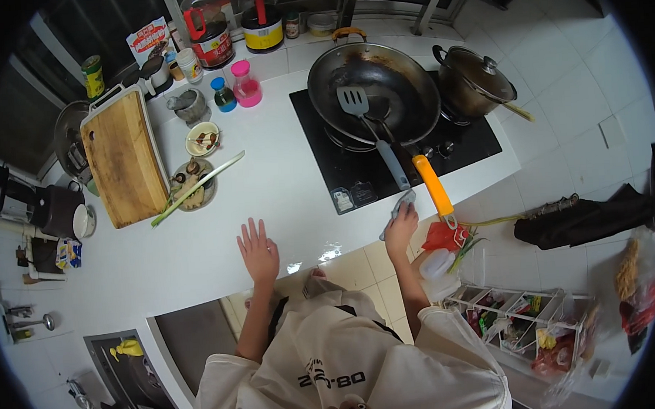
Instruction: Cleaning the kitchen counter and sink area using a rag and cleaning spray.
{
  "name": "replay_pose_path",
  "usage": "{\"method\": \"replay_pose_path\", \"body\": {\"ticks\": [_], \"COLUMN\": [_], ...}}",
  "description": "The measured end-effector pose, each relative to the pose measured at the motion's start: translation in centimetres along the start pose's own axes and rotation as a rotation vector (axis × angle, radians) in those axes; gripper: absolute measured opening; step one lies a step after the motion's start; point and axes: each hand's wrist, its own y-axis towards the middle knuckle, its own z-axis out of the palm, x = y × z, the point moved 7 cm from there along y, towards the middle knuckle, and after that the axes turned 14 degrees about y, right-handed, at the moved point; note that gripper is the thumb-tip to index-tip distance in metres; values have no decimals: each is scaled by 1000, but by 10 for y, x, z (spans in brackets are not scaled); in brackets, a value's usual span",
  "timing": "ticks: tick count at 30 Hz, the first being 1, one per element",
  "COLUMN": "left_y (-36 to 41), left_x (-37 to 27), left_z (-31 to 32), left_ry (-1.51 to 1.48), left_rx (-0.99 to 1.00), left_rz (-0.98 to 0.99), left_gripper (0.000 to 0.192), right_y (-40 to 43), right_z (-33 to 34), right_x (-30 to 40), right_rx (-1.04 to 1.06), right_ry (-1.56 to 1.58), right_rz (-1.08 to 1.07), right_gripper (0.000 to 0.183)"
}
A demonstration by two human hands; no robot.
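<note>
My right hand (402, 225) grips a folded grey cloth (390, 217) against the white countertop (294, 206), close to the front edge below the gas hob (333, 182). My left hand (259, 255) holds nothing; its fingers are apart, palm down at the counter, and whether it rests there is hard to tell. A wok (404, 84) with an orange handle (433, 187) stands on the hob, the handle reaching past the counter edge beside my right hand. Across the wok lies a slotted spatula (353, 100), its grey handle end just above the cloth.
A lidded pot (474, 80) stands on the far burner. A wooden cutting board (119, 160) leans at the left, near a plate with ginger and a scallion (199, 188). A small bowl (202, 139), mortar (189, 105) and sauce bottles (246, 86) stand behind. A storage rack (525, 316) is at the right.
</note>
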Motion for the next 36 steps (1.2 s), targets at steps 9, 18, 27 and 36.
{"method": "replay_pose_path", "body": {"ticks": [9, 18, 27, 36], "left_y": [-12, -25, -28, -22], "left_x": [45, 75, 84, 85], "left_z": [-3, -13, -20, -15], "left_ry": [9, -47, -119, -116], "left_rx": [-31, -53, -147, -22], "left_rz": [-98, -175, -216, -227], "left_gripper": [48, 47, 40, 45], "right_y": [16, -38, -1, 10], "right_z": [-20, 63, 126, 138], "right_x": [52, 164, 215, 214], "right_rx": [-82, 287, 407, 324], "right_ry": [316, 362, 207, 104], "right_rz": [2, -456, -627, -560], "right_gripper": [35, 39, 63, 57]}}
